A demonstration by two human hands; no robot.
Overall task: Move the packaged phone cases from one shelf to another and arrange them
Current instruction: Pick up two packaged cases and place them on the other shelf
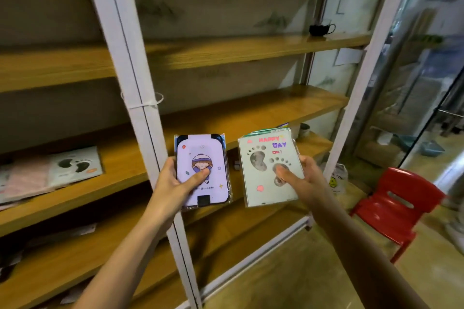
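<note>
Holding one packaged case in each hand, the left hand (173,183) grips a lilac cartoon case (202,170), the right hand (305,178) a footprint case (270,168), while a few cases (50,173) already lie on the left shelf (120,170); more moving likely remains.

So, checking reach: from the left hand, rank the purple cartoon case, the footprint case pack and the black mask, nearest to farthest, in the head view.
1. purple cartoon case, in the left hand.
2. footprint case pack, alongside, in the right hand.
3. black mask, upper shelf, back right.
</note>
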